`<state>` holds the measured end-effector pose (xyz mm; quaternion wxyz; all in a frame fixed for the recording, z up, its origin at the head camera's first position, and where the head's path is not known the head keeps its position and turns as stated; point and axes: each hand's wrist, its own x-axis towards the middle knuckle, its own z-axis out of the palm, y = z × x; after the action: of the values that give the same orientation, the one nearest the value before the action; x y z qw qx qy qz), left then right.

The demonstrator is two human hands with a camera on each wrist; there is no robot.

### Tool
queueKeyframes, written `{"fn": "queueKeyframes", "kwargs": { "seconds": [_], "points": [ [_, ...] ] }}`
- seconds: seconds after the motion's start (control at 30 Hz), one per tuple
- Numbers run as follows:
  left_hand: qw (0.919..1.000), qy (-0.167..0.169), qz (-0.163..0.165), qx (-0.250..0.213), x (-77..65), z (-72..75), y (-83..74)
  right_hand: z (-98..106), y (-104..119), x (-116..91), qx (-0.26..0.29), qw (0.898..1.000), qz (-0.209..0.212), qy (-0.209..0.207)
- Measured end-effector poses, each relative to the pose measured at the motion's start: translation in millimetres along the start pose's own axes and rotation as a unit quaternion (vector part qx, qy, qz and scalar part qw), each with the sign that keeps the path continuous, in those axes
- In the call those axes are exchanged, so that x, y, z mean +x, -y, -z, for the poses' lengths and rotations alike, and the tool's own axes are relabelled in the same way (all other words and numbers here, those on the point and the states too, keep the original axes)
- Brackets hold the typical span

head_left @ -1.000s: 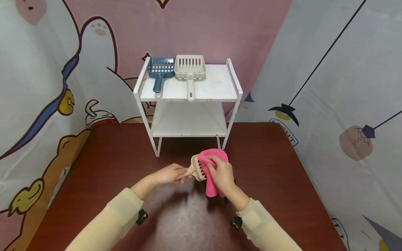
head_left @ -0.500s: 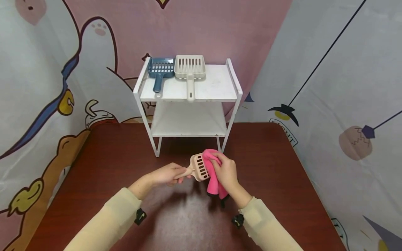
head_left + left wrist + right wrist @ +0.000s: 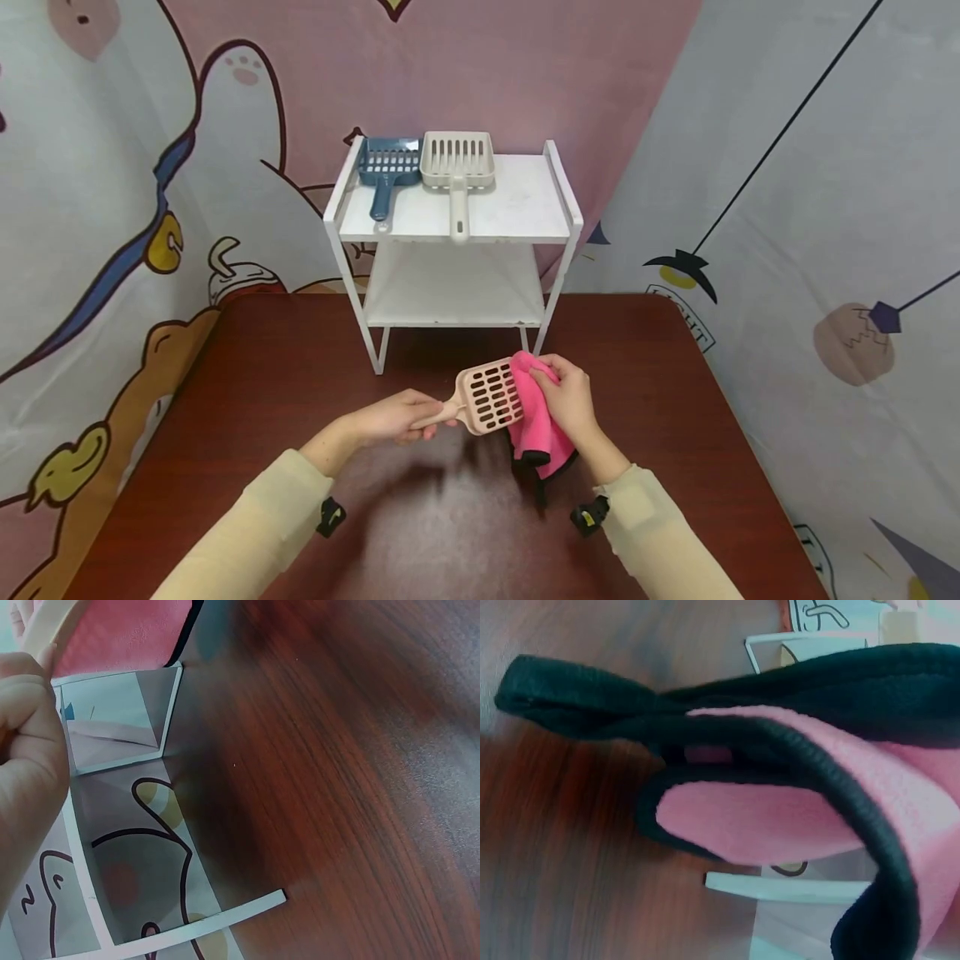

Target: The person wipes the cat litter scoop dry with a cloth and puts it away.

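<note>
A beige slotted litter scoop (image 3: pixel 489 397) is held above the table, its handle gripped by my left hand (image 3: pixel 393 417). The slotted face is turned up toward the head view. My right hand (image 3: pixel 567 400) pinches a pink cloth (image 3: pixel 534 421) with black edging at the far end of the scoop, where the cloth overlaps the scoop's rim. In the right wrist view the cloth (image 3: pixel 757 821) hangs in folds with a black loop (image 3: pixel 570 694). The left wrist view shows part of my left hand (image 3: pixel 30 757) close to the pink cloth (image 3: pixel 127 634).
A white two-tier rack (image 3: pixel 525 200) stands at the back of the brown table (image 3: pixel 645 400). On its top shelf lie a blue litter scoop (image 3: pixel 382 187) and an off-white litter scoop (image 3: pixel 459 187) side by side. A printed backdrop (image 3: pixel 585 75) surrounds the table.
My right hand has slid the cloth rightward along the scoop toward its front end, and more of the slots show now. The left hand has stayed nearly still on the handle.
</note>
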<state>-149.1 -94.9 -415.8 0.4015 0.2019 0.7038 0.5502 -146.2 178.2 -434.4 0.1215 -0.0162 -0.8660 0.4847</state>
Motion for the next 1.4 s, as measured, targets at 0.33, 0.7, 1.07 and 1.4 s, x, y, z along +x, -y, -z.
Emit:
{"fn": "queueKeyframes", "kwargs": {
  "seconds": [0.33,0.7,1.07,1.4],
  "points": [
    [0.9983,-0.045,-0.032,0.019,-10.9,12.6,-12.7,8.9,-8.8,5.8,0.004,1.000,-0.030,0.003],
    [0.9986,-0.028,-0.038,0.023,-12.7,7.9,-29.5,17.0,-14.9,4.3,-0.012,0.999,-0.049,0.005],
    [0.9974,-0.029,-0.058,-0.030,-12.7,-3.5,-52.5,19.0,-20.0,4.5,-0.034,0.999,-0.032,-0.015],
    [0.9949,-0.041,-0.079,-0.046,-14.5,-4.7,-83.1,18.3,-20.0,2.0,-0.016,0.999,-0.036,-0.002]
  ]
}}
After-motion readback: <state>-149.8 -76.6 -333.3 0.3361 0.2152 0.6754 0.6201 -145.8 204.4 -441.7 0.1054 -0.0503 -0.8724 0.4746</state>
